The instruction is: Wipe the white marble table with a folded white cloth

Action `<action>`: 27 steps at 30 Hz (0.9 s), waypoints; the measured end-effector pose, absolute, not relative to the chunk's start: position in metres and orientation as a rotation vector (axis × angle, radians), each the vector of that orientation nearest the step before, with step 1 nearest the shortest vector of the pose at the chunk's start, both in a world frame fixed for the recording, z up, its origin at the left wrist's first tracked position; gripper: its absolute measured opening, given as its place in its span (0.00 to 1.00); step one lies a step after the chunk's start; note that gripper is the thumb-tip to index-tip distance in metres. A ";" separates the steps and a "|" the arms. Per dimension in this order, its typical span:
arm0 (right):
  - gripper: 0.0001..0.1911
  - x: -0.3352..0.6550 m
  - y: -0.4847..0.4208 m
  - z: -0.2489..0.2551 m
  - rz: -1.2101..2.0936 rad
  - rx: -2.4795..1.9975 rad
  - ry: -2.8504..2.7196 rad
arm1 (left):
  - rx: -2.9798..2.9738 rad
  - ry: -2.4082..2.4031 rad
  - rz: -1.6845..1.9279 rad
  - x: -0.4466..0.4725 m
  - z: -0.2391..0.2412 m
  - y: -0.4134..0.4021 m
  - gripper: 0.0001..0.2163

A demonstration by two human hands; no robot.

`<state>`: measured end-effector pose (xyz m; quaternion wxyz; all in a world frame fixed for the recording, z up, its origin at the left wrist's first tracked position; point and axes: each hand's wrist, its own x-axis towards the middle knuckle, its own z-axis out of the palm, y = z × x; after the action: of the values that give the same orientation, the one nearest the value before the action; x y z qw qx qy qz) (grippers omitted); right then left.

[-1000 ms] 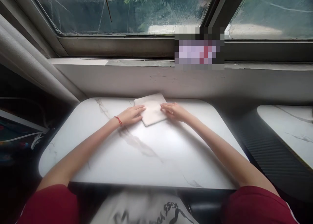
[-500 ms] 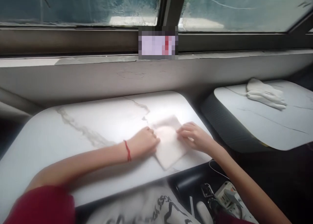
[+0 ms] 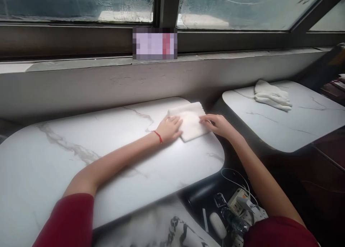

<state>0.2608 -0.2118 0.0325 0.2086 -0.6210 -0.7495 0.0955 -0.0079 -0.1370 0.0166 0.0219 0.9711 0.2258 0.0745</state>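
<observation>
A folded white cloth [image 3: 191, 122] lies near the right end of a white marble-patterned table [image 3: 107, 150]. My left hand [image 3: 170, 128], with a red string at the wrist, rests flat on the cloth's left edge, fingers stretched out. My right hand [image 3: 217, 124] lies on the cloth's right edge with fingers extended along it. Both hands press the cloth against the tabletop.
A second marble table [image 3: 291, 124] stands to the right with a pair of white gloves [image 3: 272, 96] on it. A grey sill and window run behind. Below the gap between the tables lie a power strip [image 3: 242, 204], cables and a white mouse [image 3: 217, 225].
The view swung right. Both hands have slid the cloth across the tabletop, from its middle back to its right end near the sill. The second table and gloves came into sight.
</observation>
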 end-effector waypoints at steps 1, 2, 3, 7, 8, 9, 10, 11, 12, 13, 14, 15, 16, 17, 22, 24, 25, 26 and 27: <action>0.14 0.257 -0.192 0.030 0.337 -1.682 -2.063 | 3.001 0.779 0.237 -0.015 0.017 -0.127 0.24; 0.14 0.250 -0.173 0.028 0.398 -1.626 -2.044 | 2.989 0.863 0.237 -0.025 0.019 -0.118 0.23; 0.14 0.242 -0.155 0.025 0.449 -1.564 -2.031 | 2.974 0.946 0.233 -0.035 0.020 -0.110 0.23; 0.17 0.196 -0.105 0.014 0.584 -1.384 -2.020 | 2.896 1.178 0.193 -0.085 0.028 -0.091 0.21; 0.17 0.184 -0.100 0.012 0.598 -1.353 -2.028 | 2.880 1.200 0.174 -0.098 0.030 -0.091 0.20; 0.17 0.173 -0.099 0.011 0.604 -1.320 -2.045 | 2.868 1.213 0.150 -0.110 0.033 -0.093 0.20; 0.17 0.164 -0.100 0.011 0.599 -1.285 -2.072 | 2.861 1.220 0.123 -0.122 0.035 -0.097 0.20; 0.16 0.156 -0.104 0.011 0.585 -1.250 -2.113 | 2.861 1.221 0.096 -0.132 0.037 -0.103 0.19; 0.16 0.150 -0.110 0.010 0.556 -1.214 -2.164 | 2.872 1.215 0.074 -0.139 0.038 -0.110 0.19; 0.15 0.146 -0.117 0.010 0.512 -1.183 -2.218 | 2.892 1.200 0.055 -0.144 0.039 -0.118 0.19; 0.15 0.144 -0.126 0.009 0.451 -1.161 -2.269 | 2.919 1.181 0.041 -0.147 0.040 -0.127 0.19; 0.14 0.143 -0.136 0.009 0.376 -1.151 -2.312 | 2.948 1.158 0.029 -0.147 0.041 -0.136 0.19; 0.14 0.144 -0.147 0.009 0.292 -1.153 -2.346 | 2.977 1.132 0.018 -0.144 0.041 -0.144 0.18; 0.14 0.146 -0.158 0.008 0.206 -1.168 -2.370 | 3.005 1.106 0.005 -0.139 0.041 -0.152 0.18; 0.13 0.169 -0.214 0.017 -0.106 -1.336 -2.411 | 3.116 0.925 -0.058 -0.090 0.041 -0.182 0.20; 0.12 0.183 -0.238 0.025 -0.156 -1.419 -2.407 | 3.163 0.800 -0.048 -0.070 0.040 -0.193 0.21; 0.12 0.189 -0.251 0.029 -0.170 -1.457 -2.402 | 3.183 0.731 -0.029 -0.062 0.039 -0.199 0.21; 0.12 0.195 -0.263 0.033 -0.181 -1.491 -2.394 | 3.198 0.662 -0.001 -0.055 0.037 -0.205 0.21; 0.13 0.200 -0.276 0.037 -0.189 -1.528 -2.384 | 3.209 0.595 0.033 -0.050 0.036 -0.212 0.22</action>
<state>0.2001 -0.2760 0.0372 0.1512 -0.5323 -0.8304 -0.0659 -0.0500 -0.2117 0.0356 -0.0612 0.9813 0.1821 0.0102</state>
